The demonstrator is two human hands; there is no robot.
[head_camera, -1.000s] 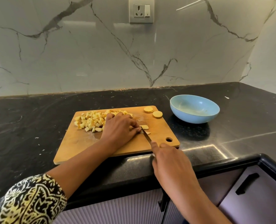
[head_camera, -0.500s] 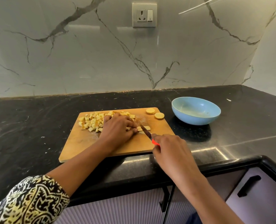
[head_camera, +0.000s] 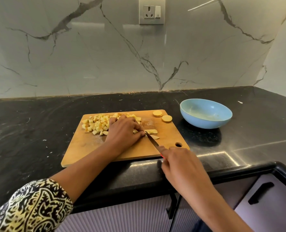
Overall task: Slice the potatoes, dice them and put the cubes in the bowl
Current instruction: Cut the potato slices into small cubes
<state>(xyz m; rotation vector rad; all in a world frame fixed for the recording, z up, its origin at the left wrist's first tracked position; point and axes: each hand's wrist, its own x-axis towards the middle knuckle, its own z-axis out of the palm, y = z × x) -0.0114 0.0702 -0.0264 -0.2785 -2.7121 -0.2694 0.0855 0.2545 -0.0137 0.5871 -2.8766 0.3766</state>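
Black counter [head_camera: 38,124], seemingly marble wall [head_camera: 88,56], socket [head_camera: 151,12]; blue bowl [head_camera: 205,123] beside wooden board [head_camera: 88,148].

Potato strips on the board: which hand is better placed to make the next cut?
Right. The right hand grips the knife, its blade tip against the strips, while the left hand holds them on the board.

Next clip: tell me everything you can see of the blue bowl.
The blue bowl is round, wide and shallow, pale blue inside and out, with a matte, ceramic-looking surface. It stands upright on the black countertop, right of the wooden cutting board and apart from it. It holds no food; only faint pale smears show inside. Nothing but the countertop touches it.
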